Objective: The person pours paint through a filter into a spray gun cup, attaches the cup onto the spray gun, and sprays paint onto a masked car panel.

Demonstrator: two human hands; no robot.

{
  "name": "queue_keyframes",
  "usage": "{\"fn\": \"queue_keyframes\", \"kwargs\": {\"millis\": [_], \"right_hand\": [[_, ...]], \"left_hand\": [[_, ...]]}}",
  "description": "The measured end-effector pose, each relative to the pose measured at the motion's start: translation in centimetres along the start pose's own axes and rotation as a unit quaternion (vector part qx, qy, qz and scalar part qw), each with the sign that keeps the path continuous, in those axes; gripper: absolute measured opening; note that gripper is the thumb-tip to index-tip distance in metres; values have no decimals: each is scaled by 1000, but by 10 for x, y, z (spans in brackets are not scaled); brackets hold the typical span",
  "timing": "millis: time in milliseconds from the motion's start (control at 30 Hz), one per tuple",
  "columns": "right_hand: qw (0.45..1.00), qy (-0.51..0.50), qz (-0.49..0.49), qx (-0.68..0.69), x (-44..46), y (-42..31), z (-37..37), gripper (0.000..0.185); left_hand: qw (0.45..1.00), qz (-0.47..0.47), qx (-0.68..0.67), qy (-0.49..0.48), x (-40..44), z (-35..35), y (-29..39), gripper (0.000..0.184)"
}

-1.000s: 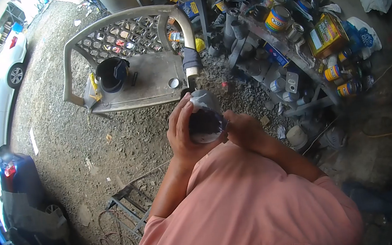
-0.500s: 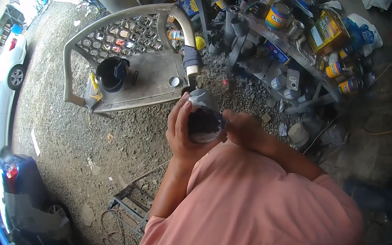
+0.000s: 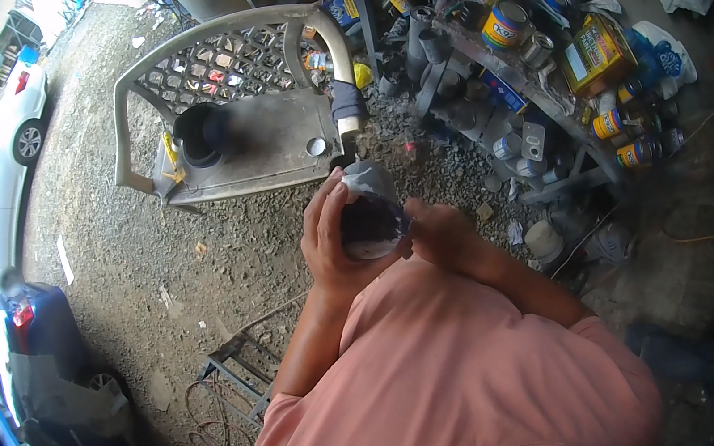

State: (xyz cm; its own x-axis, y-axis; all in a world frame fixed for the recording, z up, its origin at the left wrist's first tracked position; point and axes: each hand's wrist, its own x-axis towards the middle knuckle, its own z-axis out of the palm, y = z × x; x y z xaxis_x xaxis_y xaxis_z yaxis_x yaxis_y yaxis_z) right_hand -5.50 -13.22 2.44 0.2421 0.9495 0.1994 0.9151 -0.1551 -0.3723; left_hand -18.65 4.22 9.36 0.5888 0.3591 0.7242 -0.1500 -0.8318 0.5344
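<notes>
My left hand [image 3: 325,243] is wrapped round the left side of a grey and white rounded piece [image 3: 367,183] with a dark hollow facing me. At its right edge, my right hand [image 3: 441,234] is closed in a pinch; what its fingers hold, if anything, is hidden. Beyond my hands stands a dirty plastic armchair [image 3: 273,135]. On its seat are a black bucket [image 3: 200,137], a yellow tool [image 3: 172,150] at the left and a small round lid [image 3: 315,146] near the front edge.
Paint cans [image 3: 504,26] and a yellow tin [image 3: 597,56] crowd a rack at the right. A metal frame [image 3: 237,374] and a rope lie on the gravel at lower left. A white car [image 3: 9,151] and a dark car [image 3: 37,328] stand at far left.
The area beside the black bucket on the seat now looks blurred, and the small dark item there no longer shows. My hands keep the same hold on the piece.
</notes>
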Motion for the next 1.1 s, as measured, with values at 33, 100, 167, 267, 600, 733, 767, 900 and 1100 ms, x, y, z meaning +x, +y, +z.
{"fn": "queue_keyframes", "kwargs": {"millis": [33,100,167,267,600,733,767,900,1100], "right_hand": [[1000,3,-1,-1,0,1,1,91],[1000,10,-2,-2,-1,2,3,92],[1000,11,-4,0,-2,4,6,93],[1000,19,-7,4,-2,4,6,91],[975,-167,75,129,-4,2,8,70],[943,-253,127,173,2,2,4,68],[940,-261,127,182,1,5,7,68],[932,-276,132,196,0,9,14,66],[949,-225,100,197,-6,15,27,68]], "left_hand": [[1000,0,0,0,0,0,0,108],[1000,1,-2,2,-1,1,-1,108],[1000,1,-3,3,-1,2,-1,108],[1000,0,-3,4,0,3,-1,107],[980,-192,43,-33,-5,19,-10,95],[960,-276,10,-39,-18,30,-22,90],[957,-288,3,-39,-21,31,-24,90],[948,-314,-9,-42,-24,36,-29,89],[970,-233,40,-52,-10,28,-16,92]]}}
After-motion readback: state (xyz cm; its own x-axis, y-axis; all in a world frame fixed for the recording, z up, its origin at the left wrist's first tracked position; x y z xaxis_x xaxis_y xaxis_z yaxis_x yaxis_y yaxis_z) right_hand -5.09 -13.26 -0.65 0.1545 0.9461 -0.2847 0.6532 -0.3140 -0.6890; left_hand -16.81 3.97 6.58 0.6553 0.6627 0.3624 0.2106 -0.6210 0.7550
